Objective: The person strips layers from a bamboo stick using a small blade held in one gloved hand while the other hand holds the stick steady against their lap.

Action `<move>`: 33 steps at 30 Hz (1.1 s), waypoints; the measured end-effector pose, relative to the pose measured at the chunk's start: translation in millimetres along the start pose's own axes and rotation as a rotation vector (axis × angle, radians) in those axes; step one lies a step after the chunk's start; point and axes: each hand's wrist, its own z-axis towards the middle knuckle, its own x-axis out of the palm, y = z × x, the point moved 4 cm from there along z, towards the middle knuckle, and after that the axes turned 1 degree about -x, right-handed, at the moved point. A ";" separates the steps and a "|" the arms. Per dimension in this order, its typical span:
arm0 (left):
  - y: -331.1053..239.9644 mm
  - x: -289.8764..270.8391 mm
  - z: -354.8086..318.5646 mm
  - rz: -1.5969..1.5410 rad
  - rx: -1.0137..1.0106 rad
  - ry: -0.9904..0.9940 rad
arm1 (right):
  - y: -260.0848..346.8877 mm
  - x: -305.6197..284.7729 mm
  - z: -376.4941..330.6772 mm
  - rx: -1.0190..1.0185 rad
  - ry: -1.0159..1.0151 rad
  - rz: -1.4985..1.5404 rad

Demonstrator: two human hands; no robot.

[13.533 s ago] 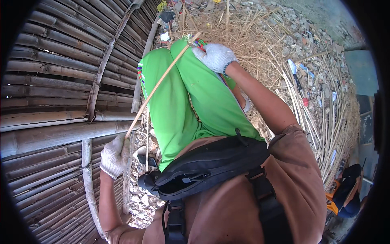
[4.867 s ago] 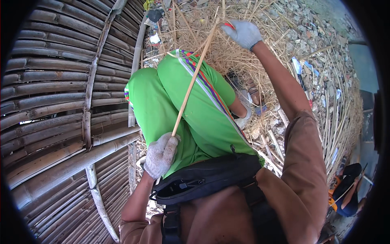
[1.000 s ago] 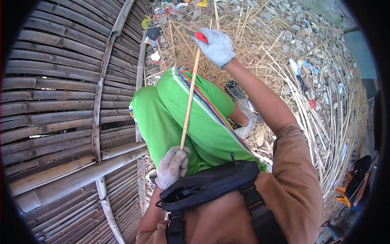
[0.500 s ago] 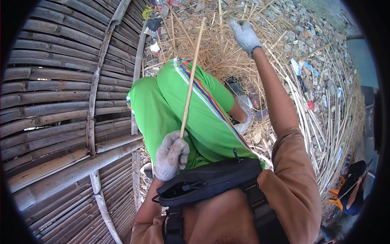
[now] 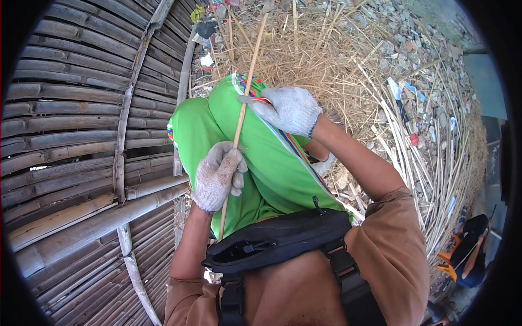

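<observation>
My left hand (image 5: 217, 175), in a white knit glove, grips a long thin bamboo stick (image 5: 246, 98) near its lower part. The stick runs up across my bright green trousers (image 5: 272, 157) toward the straw. My right hand (image 5: 291, 110), also gloved, is closed on a small knife with a red handle (image 5: 251, 100), its blade against the stick at my knee. A black waist bag (image 5: 274, 247) sits across my front.
A wall of dark bamboo poles (image 5: 70, 119) fills the left side. Dry shavings and straw (image 5: 326, 49) cover the ground ahead. Several pale split bamboo strips (image 5: 435, 163) lie in a pile at the right. Stony ground (image 5: 435, 38) lies beyond.
My right hand, stretched far up the stick half a second ago, has come back down to the knee with the knife on the stick. The left hand keeps its grip.
</observation>
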 end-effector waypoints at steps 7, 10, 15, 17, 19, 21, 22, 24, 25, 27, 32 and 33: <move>-8.5 -0.8 12.4 0.074 0.048 -0.023 | 9.3 2.5 5.3 0.036 0.102 -0.043; -2.6 -6.1 6.1 0.062 0.055 -0.029 | 9.2 6.4 6.8 0.019 0.085 -0.035; 6.9 -12.9 -11.2 0.035 0.050 -0.035 | 9.8 11.0 8.0 0.021 0.080 -0.066; 7.5 -16.3 -27.6 0.072 0.028 -0.037 | 3.8 12.4 10.2 0.008 0.046 -0.053; 12.0 -22.7 -40.0 0.109 0.029 -0.044 | 3.7 11.5 11.0 -0.004 0.049 -0.086; 19.3 -31.5 -52.8 0.150 0.044 -0.058 | 6.7 12.2 10.6 -0.001 0.070 -0.091; 23.4 -34.7 -60.9 0.152 0.040 -0.070 | 7.8 12.2 10.6 0.011 0.087 -0.082; 29.1 -39.2 -75.9 0.159 0.042 -0.084 | 7.5 10.7 11.4 0.015 0.084 -0.084; 32.7 -42.5 -83.3 0.154 0.027 -0.089 | 6.0 12.2 11.6 0.006 0.069 -0.092; 39.4 -47.2 -97.1 0.164 0.042 -0.084 | 7.7 12.3 10.7 -0.002 0.060 -0.102; 58.8 -55.2 -125.3 0.381 0.230 -0.089 | 11.6 9.7 7.5 -0.008 0.061 -0.108; 58.6 -57.3 -131.2 0.434 0.183 -0.073 | 11.6 9.4 7.0 -0.010 0.056 -0.115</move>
